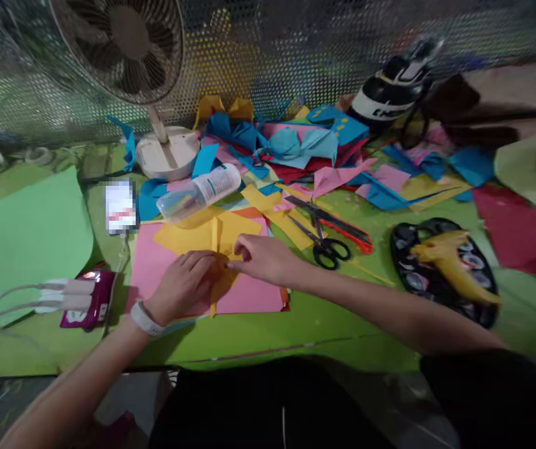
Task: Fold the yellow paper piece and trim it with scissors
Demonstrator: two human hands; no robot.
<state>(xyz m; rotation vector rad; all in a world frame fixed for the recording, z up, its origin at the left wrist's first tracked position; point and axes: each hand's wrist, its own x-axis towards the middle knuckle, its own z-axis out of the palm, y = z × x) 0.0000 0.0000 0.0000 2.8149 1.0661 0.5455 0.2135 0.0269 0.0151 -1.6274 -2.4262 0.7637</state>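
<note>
green table (258,337) | pink sheet (249,296) | scissors (326,240) | fan (167,156) | paint palette (403,249) | bottle (200,190)

Perforated metal wall (296,56), green table (268,337)

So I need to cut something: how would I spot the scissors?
Start at the fan base at the back and move right and toward you across the green table. The scissors lie beside the right hand, past the yellow sheet. Black loop handles set them apart from the paper scraps.
</note>
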